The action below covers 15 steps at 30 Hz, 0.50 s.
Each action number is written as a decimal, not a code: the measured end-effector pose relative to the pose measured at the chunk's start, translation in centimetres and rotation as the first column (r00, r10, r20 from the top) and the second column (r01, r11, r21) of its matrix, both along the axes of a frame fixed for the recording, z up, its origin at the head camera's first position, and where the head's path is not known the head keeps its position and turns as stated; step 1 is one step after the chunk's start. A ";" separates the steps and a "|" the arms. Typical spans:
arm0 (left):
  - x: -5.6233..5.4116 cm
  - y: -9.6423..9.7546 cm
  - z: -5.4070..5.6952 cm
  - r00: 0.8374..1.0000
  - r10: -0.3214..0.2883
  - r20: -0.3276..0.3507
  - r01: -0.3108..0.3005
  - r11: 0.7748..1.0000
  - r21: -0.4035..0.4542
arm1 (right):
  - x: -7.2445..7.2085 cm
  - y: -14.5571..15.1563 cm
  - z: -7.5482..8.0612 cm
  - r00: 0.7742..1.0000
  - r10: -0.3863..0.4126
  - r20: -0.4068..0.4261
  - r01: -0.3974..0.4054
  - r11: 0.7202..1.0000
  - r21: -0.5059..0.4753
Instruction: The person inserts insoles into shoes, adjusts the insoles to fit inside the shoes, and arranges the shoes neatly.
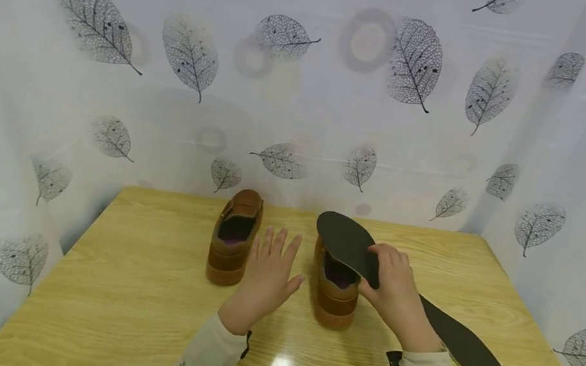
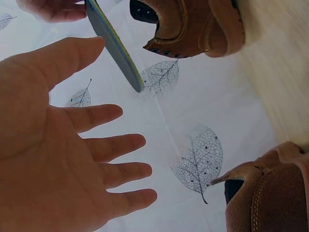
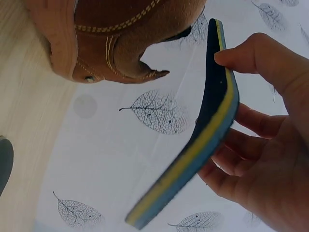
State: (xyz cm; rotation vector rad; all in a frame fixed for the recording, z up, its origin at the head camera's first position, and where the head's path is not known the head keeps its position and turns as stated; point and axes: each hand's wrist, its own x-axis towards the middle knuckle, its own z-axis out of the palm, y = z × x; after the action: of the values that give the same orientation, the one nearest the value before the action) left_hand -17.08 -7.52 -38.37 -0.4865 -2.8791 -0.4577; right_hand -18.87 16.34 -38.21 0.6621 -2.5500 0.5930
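Note:
My right hand (image 1: 397, 288) pinches a dark insole (image 1: 347, 242) between thumb and fingers, over the right brown shoe (image 1: 335, 302). Layered yellow and blue edges of that insole (image 3: 195, 145) show in the right wrist view, where it bends in the middle. The left hand (image 1: 268, 280) is spread with straight fingers between the two shoes and holds nothing; its palm shows in the left wrist view. Beside it, on the left, stands the other brown shoe (image 1: 233, 238), its opening toward me. Both shoes are upright on the table, toes pointing away.
A second dark insole (image 1: 464, 344) lies flat on the wooden table (image 1: 131, 298), right of the right forearm and partly hidden by it. A white curtain (image 1: 306, 107) with leaf prints hangs behind the table and along both sides.

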 end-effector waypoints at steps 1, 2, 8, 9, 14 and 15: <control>0.0 0.0 0.0 1.000 -0.001 -0.006 0.001 1.000 -0.004 | 0.1 -0.2 0.0 1.000 0.006 0.010 -0.006 1.000 0.005; -0.1 0.0 0.1 1.000 0.000 -0.011 0.000 1.000 -0.008 | 0.1 -0.3 0.0 1.000 0.014 0.018 -0.014 1.000 0.008; -0.3 0.1 0.3 0.998 -0.009 -0.056 0.007 0.999 -0.038 | 0.2 -1.2 -0.2 0.997 0.073 0.012 -0.074 0.997 0.027; -0.3 0.1 0.3 0.998 -0.015 -0.067 0.013 0.999 -0.038 | 0.2 -1.4 -0.2 0.997 0.082 0.011 -0.082 0.996 0.031; -0.5 0.1 0.3 0.993 -0.074 -0.094 0.072 0.997 -0.017 | 0.5 -2.1 -0.2 0.993 0.114 0.022 -0.115 0.992 0.051; -0.5 0.1 0.3 0.992 -0.089 -0.094 0.088 0.996 -0.009 | 0.5 -2.2 -0.2 0.992 0.122 0.023 -0.123 0.991 0.054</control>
State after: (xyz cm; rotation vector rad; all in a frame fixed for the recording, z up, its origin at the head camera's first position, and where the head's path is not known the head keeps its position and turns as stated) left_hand -17.54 -7.44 -38.03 -0.6215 -2.7770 -0.4297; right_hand -18.33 14.10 -38.37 0.8416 -2.5655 0.5735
